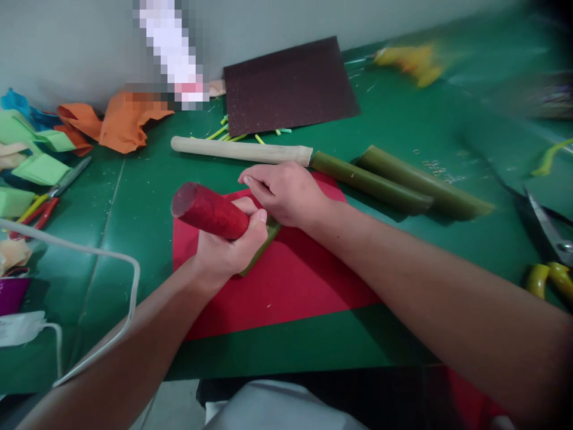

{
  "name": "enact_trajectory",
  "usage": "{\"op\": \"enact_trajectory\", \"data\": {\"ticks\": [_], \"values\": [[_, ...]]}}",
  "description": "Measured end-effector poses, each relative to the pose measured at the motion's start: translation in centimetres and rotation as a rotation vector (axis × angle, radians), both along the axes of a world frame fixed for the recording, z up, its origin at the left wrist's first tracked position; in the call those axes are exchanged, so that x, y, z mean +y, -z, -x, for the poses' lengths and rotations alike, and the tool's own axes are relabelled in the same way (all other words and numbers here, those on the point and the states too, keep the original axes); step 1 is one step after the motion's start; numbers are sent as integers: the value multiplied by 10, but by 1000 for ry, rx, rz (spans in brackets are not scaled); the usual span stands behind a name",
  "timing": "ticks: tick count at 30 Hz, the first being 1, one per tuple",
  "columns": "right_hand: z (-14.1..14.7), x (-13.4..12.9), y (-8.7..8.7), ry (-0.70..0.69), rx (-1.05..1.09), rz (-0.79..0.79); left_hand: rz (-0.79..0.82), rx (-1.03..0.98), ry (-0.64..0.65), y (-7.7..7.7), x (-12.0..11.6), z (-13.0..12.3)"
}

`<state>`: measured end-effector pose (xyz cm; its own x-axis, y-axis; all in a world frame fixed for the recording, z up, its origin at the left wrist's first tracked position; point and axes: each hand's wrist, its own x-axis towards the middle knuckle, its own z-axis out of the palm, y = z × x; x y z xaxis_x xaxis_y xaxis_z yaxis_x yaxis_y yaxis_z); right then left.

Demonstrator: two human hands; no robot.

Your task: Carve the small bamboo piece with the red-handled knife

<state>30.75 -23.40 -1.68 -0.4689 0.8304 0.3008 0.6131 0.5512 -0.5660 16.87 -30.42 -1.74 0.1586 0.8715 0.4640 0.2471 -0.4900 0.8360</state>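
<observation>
My left hand is wrapped round a thick red cylinder, whose flat end points up and to the left. Beneath that hand, a green piece lies slanted on a red sheet. Just to the right, my right hand is curled with its fingers pressed together, close to the top end of the green piece; what it holds, if anything, is hidden. Behind my right hand lie a pale stick and two green tubes.
A dark brown sheet lies at the back over thin green strips. Orange paper, green paper and red-handled scissors are at the left. Yellow-handled scissors lie at the right. A white cable crosses my left forearm.
</observation>
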Motion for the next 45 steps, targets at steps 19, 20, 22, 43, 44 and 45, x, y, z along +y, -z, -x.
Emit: {"op": "enact_trajectory", "data": {"ticks": [19, 20, 22, 43, 44, 45], "values": [[1, -3, -1, 5, -3, 7, 174, -196, -214, -3, -6, 0], [0, -4, -1, -1, 1, 1, 195, -198, -222, -4, -5, 0], [-2, -4, 0, -26, 8, -20, 231, -208, -212, -4, -5, 1], [-14, -8, 4, -304, 155, -125, 53, -366, -111, 1, -6, 12], [-14, -8, 4, -310, 144, -121, 45, -367, -100, 1, -6, 13], [-14, -8, 5, -313, 131, -126, 36, -365, -93, 2, -6, 14]]}}
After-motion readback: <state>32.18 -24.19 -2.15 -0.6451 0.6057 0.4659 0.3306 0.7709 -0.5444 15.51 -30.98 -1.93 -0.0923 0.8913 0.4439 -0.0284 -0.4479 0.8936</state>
